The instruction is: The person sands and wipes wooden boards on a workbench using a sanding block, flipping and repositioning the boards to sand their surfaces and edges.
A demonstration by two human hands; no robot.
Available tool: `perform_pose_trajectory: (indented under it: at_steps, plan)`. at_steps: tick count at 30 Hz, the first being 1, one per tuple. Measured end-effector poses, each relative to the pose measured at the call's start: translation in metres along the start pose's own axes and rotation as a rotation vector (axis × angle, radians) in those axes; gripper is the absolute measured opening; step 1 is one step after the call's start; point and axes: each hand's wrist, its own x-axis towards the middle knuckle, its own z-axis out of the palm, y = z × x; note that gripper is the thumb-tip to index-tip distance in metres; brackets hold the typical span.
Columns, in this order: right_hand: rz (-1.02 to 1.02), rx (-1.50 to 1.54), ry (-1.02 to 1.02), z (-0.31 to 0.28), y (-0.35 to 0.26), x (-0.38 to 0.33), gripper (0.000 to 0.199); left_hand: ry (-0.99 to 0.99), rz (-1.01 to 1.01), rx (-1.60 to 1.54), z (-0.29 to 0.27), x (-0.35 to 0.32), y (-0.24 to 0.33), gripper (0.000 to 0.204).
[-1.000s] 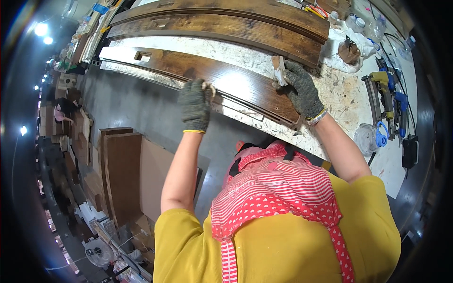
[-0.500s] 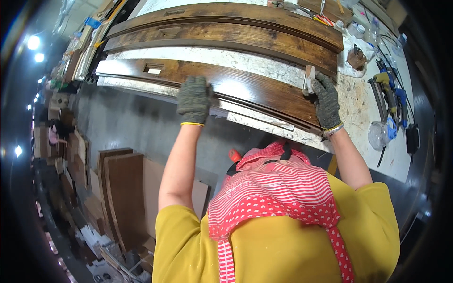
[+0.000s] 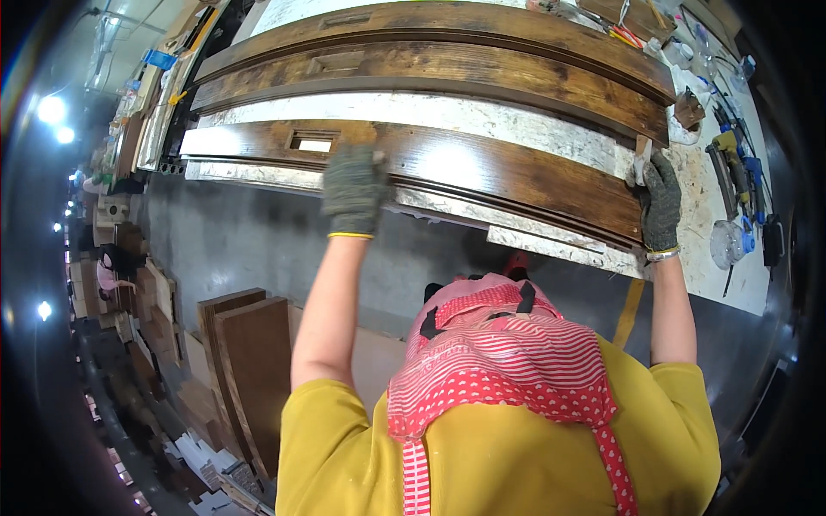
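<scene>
In the head view, the brown board [image 3: 508, 168] lies at 12 o'clock along the edge of the bench [image 3: 482, 113], likely for easy reach. At 11, the left hand [image 3: 354, 189] has unclear grip; near 3, the right hand [image 3: 660, 204] clamps a pale piece [image 3: 641, 159].

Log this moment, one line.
left hand: at front board, grip unclear | right hand: holds small piece at board's right end | two boards beyond

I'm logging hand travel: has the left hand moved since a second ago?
Yes: the left hand has moved left along the nearest board, closer to its rectangular slot.
</scene>
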Motion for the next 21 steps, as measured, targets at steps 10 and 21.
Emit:
perform_pose_trajectory:
  at_steps: [10,21]
  plan:
    - [0.047,0.074,-0.087,0.098,-0.009,-0.021,0.039,-0.136,0.186,-0.213,-0.015,0.0,0.082,0.019]
    - [-0.109,-0.231,-0.106,0.122,0.03,-0.019,0.037,-0.225,0.246,-0.134,-0.014,0.019,-0.003,0.014]
